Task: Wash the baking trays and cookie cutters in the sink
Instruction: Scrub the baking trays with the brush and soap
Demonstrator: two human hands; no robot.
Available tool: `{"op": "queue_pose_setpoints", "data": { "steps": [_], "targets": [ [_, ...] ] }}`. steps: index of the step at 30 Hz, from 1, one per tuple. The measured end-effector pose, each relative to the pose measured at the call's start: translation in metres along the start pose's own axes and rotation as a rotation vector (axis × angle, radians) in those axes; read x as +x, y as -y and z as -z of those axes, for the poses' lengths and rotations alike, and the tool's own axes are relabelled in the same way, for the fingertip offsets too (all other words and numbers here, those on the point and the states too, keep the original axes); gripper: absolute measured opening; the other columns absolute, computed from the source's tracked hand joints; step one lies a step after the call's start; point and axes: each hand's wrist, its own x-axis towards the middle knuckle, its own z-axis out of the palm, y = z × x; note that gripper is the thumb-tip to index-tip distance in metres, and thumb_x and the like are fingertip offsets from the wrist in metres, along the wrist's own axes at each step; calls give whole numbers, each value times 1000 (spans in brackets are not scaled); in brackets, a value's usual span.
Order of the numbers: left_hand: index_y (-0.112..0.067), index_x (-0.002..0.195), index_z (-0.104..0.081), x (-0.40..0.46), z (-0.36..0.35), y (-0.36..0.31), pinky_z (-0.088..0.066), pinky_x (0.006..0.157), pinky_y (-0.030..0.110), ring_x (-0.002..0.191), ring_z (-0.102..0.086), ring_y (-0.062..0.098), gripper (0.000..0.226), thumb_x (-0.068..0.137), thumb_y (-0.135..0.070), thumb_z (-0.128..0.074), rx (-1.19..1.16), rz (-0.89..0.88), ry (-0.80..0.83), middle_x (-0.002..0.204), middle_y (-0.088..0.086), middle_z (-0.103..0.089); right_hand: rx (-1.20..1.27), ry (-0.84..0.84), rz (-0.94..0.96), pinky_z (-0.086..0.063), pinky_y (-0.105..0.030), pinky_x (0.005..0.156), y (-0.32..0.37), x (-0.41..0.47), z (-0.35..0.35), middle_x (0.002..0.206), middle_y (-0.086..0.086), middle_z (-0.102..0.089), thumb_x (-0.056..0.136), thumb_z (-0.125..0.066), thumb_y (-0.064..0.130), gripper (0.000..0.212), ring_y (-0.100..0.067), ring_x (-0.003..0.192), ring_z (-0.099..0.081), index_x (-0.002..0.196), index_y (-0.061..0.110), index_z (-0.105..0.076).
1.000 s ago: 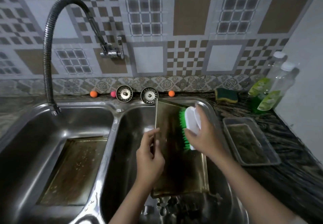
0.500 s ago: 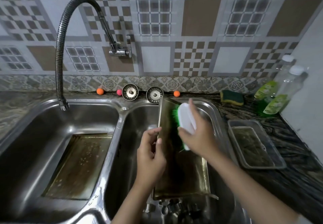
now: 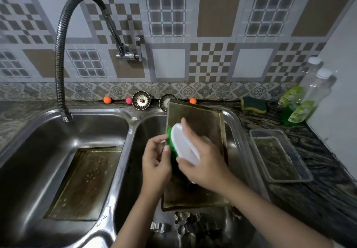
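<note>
In the right sink basin a greasy baking tray (image 3: 201,124) stands tilted. My left hand (image 3: 155,162) grips its left edge. My right hand (image 3: 202,160) holds a white scrub brush (image 3: 183,147) with green bristles, pressed against the tray's left side. A second dirty tray (image 3: 85,180) lies flat in the left basin. Several metal cookie cutters (image 3: 185,224) lie at the bottom of the right basin, below the tilted tray.
A flexible faucet (image 3: 59,58) arches over the left basin. Two sink strainers (image 3: 141,100) and small coloured balls sit on the back ledge. On the right counter are a clear container (image 3: 278,157), a sponge (image 3: 254,103) and two soap bottles (image 3: 301,104).
The brush has slid from the tray's middle to its left edge, close to my left hand. The tray now faces me more flatly. The view has shifted down and closer.
</note>
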Motion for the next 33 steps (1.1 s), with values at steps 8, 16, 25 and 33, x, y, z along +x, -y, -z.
{"op": "queue_pose_setpoints", "data": {
  "steps": [8, 16, 25, 33],
  "targets": [
    [-27, 103, -61, -4, 6, 2, -48, 71, 33, 82, -61, 16, 21, 88, -15, -51, 13, 3, 54, 95, 8, -68, 126, -202, -191, -44, -5, 71, -22, 30, 8, 119, 15, -48, 81, -71, 18, 94, -7, 97, -57, 151, 32, -9],
    [-20, 104, -61, -6, 12, 6, -49, 75, 32, 89, -65, 17, 20, 88, -12, -52, -23, 55, 70, 98, 10, -69, 60, -201, -244, -52, -16, 71, -39, 39, 21, 126, 5, -47, 82, -70, 21, 94, -21, 100, -59, 150, 36, -8],
    [-16, 95, -60, -7, 12, 11, -45, 60, 17, 66, -54, 1, 11, 88, -9, -57, -20, 106, 0, 78, 2, -61, 4, -53, -197, -58, -47, 67, -35, 25, 15, 125, -8, -57, 79, -69, 29, 94, -33, 84, -66, 144, 55, -5],
    [-27, 92, -62, 2, 16, 11, -40, 56, 18, 62, -49, 2, 15, 84, -15, -57, -18, 106, -87, 75, 2, -56, -133, 74, 96, -42, -26, 60, -1, -24, -12, 98, 11, -54, 76, -61, 35, 93, -10, 80, -44, 144, 55, 0]
  ]
}}
